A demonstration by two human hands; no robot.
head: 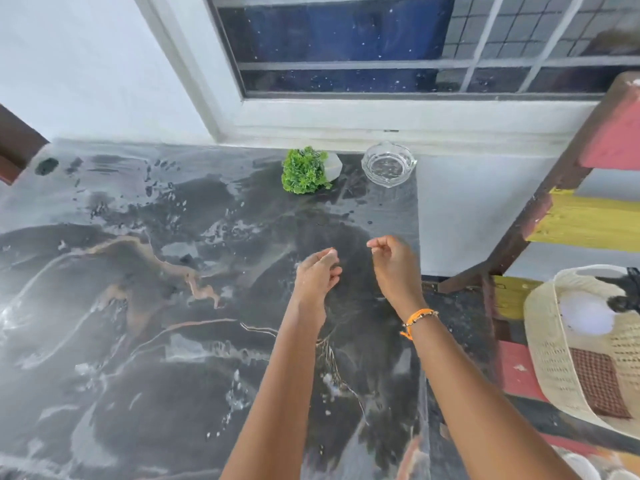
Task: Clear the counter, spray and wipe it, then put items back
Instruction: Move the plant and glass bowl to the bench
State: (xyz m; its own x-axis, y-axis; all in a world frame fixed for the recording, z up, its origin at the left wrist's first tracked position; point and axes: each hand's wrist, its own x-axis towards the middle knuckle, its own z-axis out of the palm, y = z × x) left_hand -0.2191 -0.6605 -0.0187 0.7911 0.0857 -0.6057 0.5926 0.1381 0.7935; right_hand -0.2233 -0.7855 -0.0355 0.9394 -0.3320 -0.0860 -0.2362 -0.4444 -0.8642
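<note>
The dark marbled counter (156, 306) shows wet streaks and droplets. A small green plant in a white pot (306, 169) stands at the back, with a clear glass bowl (388, 163) to its right near the counter's right edge. Both of my hands hover above the counter in front of those two items. My left hand (317, 275) has loosely curled fingers and holds nothing. My right hand (393, 263), with an orange band on its wrist, is also loosely curled and empty, a short gap away from the left one.
A cream mesh basket (550, 368) with a checked cloth and a white item sits at the right on a painted wooden rack (568, 216). A window (381, 46) runs along the wall behind the counter. A dark wooden piece (17, 147) juts in at the left.
</note>
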